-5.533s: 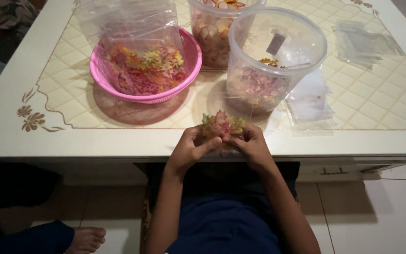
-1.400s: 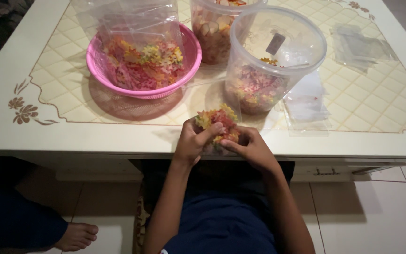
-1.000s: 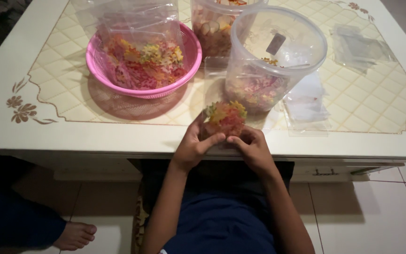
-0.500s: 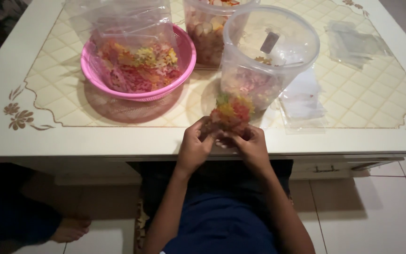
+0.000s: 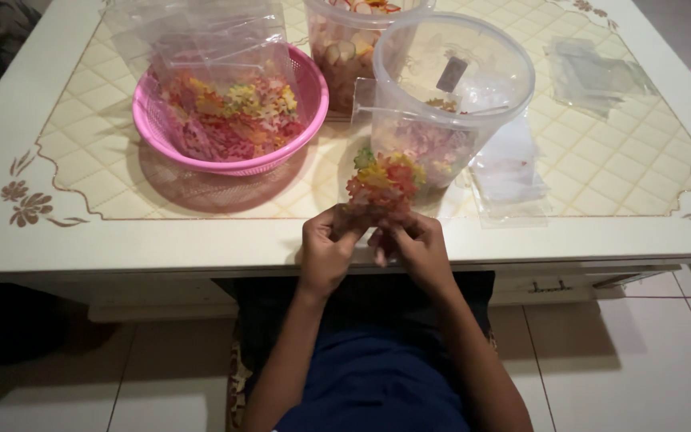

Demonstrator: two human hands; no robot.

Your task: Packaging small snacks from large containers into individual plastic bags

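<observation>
Clear plastic bag of coloured crackers (image 5: 383, 182) at table (image 5: 201, 240) near edge, before clear tub (image 5: 449, 96); left hand (image 5: 328, 250) and right hand (image 5: 416, 246) pinch bag's lower end; step judged: closing bag; next move calls for firm, even pinch.

Both hands, left (image 5: 328, 246) and right (image 5: 414, 246), meet fingertip to fingertip, apparently pinching, forearms converging.

Two hands worked at six o'clock: one left hand (image 5: 328, 248) and one right hand (image 5: 413, 246). Between them sat one small clear bag of coloured crackers (image 5: 383, 181). At twelve stood two clear tubs (image 5: 449, 88), at ten one pink basket (image 5: 313, 96).
</observation>
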